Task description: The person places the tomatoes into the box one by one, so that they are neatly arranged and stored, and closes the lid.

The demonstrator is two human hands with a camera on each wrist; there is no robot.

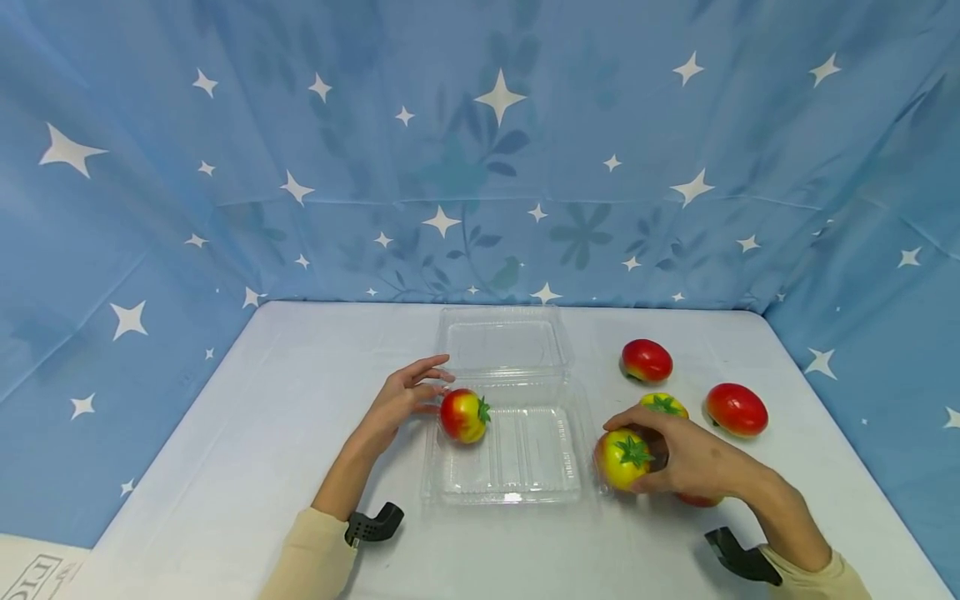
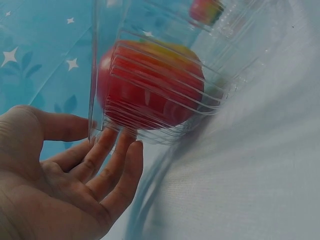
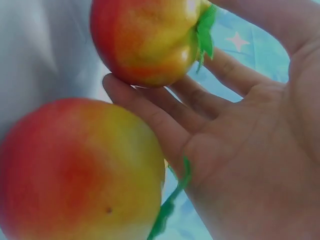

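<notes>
A clear plastic clamshell box [image 1: 510,496] lies unfolded on the table, its lid [image 1: 502,342] toward the back. One red-and-yellow toy tomato [image 1: 459,417] with green leaves sits at the left of its tray. My left hand [image 1: 397,404] is at the tray's left side; in the left wrist view its thumb and fingers pinch the rim [image 2: 93,75]. Just right of the tray, my right hand [image 1: 697,454] grips another toy tomato [image 1: 624,460] between thumb and fingers. Beside that hand, a further tomato [image 3: 80,170] looms large in the right wrist view.
Two red tomatoes [image 1: 647,361] [image 1: 737,410] lie at the right of the white table [image 1: 247,467]. A yellow-topped tomato [image 1: 663,402] shows behind my right hand. A blue star-patterned curtain [image 1: 345,150] closes off the back and sides.
</notes>
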